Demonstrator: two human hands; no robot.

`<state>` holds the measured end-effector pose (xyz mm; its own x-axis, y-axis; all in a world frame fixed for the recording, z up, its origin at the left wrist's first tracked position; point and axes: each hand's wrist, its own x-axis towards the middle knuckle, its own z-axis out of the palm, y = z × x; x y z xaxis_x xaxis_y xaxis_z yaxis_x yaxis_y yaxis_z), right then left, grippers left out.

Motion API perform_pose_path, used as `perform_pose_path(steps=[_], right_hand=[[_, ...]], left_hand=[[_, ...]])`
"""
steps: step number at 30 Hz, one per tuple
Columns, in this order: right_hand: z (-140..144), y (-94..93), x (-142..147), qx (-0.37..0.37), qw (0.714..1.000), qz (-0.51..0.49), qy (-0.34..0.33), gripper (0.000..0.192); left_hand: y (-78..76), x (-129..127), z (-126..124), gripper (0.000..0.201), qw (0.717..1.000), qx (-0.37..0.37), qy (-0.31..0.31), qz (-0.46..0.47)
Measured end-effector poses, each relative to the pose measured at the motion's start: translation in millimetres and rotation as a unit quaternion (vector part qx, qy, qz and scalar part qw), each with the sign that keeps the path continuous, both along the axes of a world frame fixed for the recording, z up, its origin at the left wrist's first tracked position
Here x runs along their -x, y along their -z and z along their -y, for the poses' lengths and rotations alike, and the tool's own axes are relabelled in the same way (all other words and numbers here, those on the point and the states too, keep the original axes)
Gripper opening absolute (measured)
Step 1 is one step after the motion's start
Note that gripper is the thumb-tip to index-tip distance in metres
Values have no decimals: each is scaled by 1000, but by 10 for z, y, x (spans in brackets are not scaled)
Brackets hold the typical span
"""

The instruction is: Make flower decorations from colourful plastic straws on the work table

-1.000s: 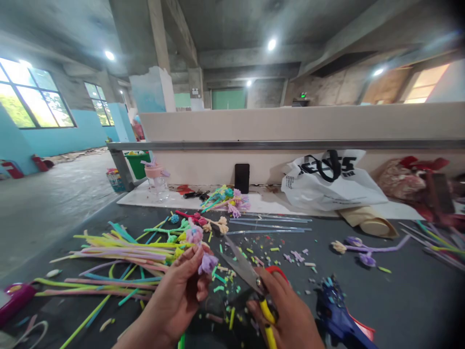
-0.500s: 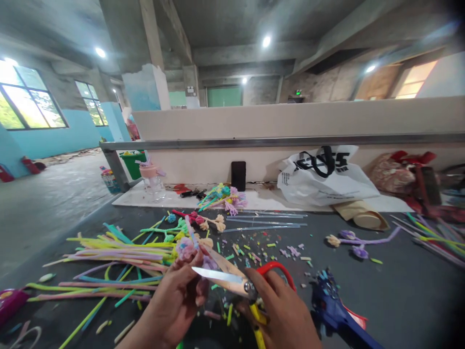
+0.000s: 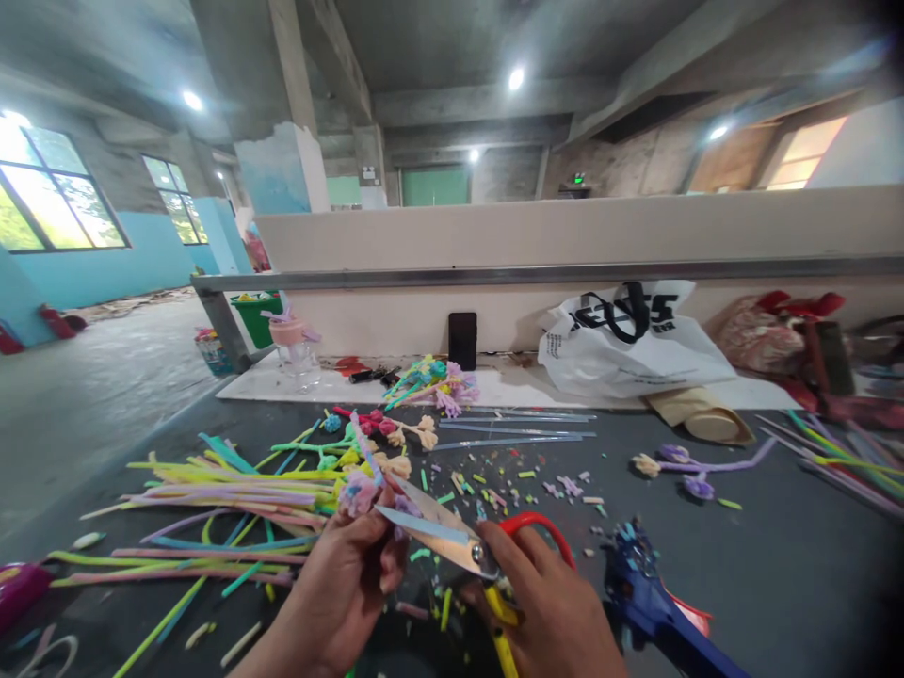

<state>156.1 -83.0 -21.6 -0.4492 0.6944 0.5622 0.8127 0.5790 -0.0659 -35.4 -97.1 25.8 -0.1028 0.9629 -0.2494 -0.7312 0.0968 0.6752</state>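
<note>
Pinched between the fingers of my left hand is a pink and lilac pipe-cleaner flower, its purple stem pointing up. My right hand grips scissors with one red and one yellow handle. Their blades are parted, and the tips reach the flower beside my left fingertips; whether they touch it I cannot tell. Just beyond my left hand lie green, yellow, red and beige pipe-cleaner flowers. Left of it is a heap of loose coloured pipe cleaners.
Short cut pieces litter the middle. A dark blue glue gun lies at the right, below a purple flower sprig. Clear glue sticks lie behind. A phone leans by a white bag and a cup.
The scissor blades have closed slightly and the lower blade has shifted a little. The flower's stem in my left hand has tilted slightly to the left.
</note>
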Motion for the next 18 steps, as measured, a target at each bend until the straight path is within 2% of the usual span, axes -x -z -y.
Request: perform_pose_path(steps=[7,18], right_hand=[[8,18,-7,3,1000,-9,-11,37],[3,77,22,9,999,-45,-29,30]], left_hand=[[8,16,-20,19,999,3,-23,-26],[32,17,-23,22,1000,-24,-5,-17]])
